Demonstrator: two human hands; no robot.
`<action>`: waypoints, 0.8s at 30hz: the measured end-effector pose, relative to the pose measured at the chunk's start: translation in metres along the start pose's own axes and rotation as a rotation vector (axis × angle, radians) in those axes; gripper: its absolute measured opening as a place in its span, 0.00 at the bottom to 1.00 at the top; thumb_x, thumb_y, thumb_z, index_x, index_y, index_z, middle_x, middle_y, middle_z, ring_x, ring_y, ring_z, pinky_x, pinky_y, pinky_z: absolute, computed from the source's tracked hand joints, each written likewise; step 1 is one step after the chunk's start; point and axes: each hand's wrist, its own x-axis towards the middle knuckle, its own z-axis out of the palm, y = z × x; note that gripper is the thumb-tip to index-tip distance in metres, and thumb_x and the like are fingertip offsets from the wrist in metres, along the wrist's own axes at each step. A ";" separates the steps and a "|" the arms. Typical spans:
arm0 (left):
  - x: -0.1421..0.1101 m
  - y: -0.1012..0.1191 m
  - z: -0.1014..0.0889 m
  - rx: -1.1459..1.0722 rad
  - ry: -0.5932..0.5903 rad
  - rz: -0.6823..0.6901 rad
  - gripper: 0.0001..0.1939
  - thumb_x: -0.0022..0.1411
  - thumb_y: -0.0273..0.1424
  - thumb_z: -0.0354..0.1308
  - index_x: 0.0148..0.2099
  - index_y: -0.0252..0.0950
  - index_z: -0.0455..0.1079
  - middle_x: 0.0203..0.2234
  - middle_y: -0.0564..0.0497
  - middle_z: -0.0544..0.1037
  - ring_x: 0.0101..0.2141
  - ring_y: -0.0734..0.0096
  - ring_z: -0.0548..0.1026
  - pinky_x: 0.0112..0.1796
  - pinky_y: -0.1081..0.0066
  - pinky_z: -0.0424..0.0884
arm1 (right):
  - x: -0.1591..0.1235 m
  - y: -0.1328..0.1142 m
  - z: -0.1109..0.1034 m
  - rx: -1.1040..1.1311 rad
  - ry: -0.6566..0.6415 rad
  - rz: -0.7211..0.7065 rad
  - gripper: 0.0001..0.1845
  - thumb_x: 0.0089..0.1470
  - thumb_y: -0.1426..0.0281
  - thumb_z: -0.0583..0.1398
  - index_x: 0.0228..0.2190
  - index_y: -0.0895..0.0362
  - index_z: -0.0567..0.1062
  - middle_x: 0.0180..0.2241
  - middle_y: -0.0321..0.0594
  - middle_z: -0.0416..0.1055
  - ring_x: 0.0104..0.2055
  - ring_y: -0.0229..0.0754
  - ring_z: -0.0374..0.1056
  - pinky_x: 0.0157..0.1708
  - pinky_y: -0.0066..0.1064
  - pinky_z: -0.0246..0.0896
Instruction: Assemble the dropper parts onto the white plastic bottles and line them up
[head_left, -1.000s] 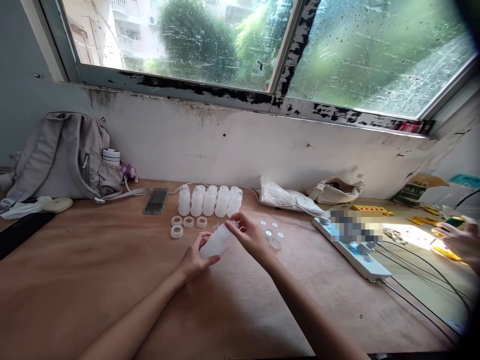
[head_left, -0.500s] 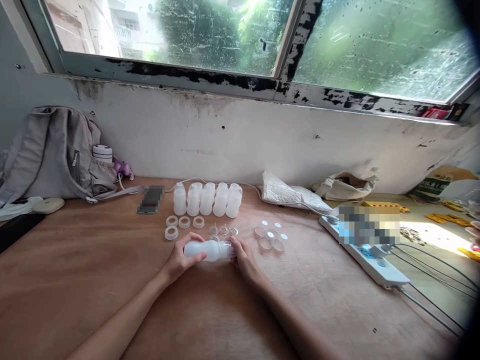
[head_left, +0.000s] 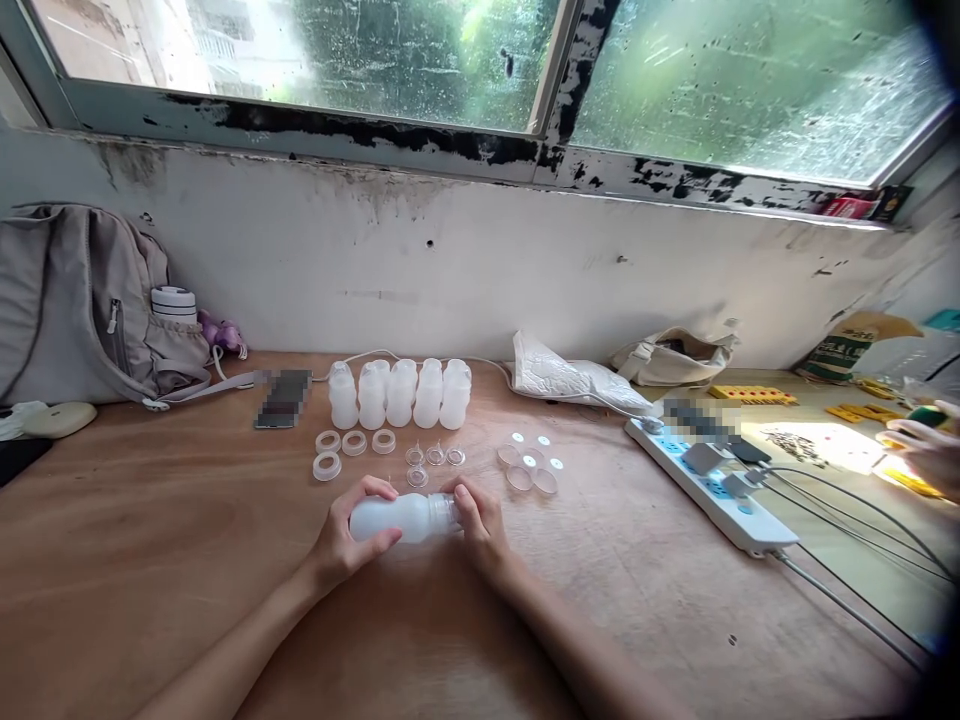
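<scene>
A frosted white plastic bottle (head_left: 401,516) lies on its side between my two hands, just above or on the table. My left hand (head_left: 352,530) wraps round its base end, thumb in front and fingers behind. At the clear, ridged neck end, my right hand (head_left: 480,522) has its fingers closed round the tip, which they partly hide. Beyond the bottle lie several clear ring-shaped parts with thin stems (head_left: 435,455). Several white rings (head_left: 327,466) sit to their left, and several clear round caps (head_left: 520,478) to the right.
Several frosted bottles (head_left: 402,395) stand in a row near the wall. A phone (head_left: 283,398) and a grey backpack (head_left: 82,300) are at left. On the right are a power strip (head_left: 750,520) with cables, a white package (head_left: 551,370), a beige bag (head_left: 675,357) and another person's hand (head_left: 926,445).
The view has turned slightly to the right. Both hands still grip the bottle, and my right fingers have shifted round its neck end. Another person's hand shows more at far right.
</scene>
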 end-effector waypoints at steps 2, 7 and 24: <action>-0.004 -0.001 0.002 0.040 0.031 0.062 0.13 0.47 0.34 0.57 0.36 0.36 0.61 0.35 0.47 0.68 0.38 0.63 0.68 0.37 0.66 0.66 | -0.003 0.000 0.002 0.009 0.016 0.003 0.21 0.55 0.60 0.43 0.20 0.57 0.66 0.16 0.33 0.58 0.19 0.35 0.54 0.20 0.26 0.49; -0.015 -0.004 0.011 0.084 0.146 0.173 0.12 0.48 0.29 0.58 0.35 0.36 0.60 0.33 0.47 0.68 0.33 0.67 0.69 0.33 0.67 0.67 | -0.012 -0.003 0.009 0.078 0.076 0.001 0.20 0.55 0.61 0.43 0.19 0.57 0.65 0.16 0.34 0.60 0.18 0.35 0.55 0.19 0.26 0.50; -0.032 -0.007 0.020 0.104 0.383 0.382 0.05 0.53 0.26 0.49 0.35 0.38 0.62 0.29 0.48 0.70 0.31 0.65 0.69 0.30 0.65 0.66 | -0.028 -0.012 0.022 0.148 0.141 -0.059 0.20 0.53 0.62 0.43 0.22 0.56 0.68 0.18 0.37 0.65 0.20 0.38 0.60 0.23 0.30 0.56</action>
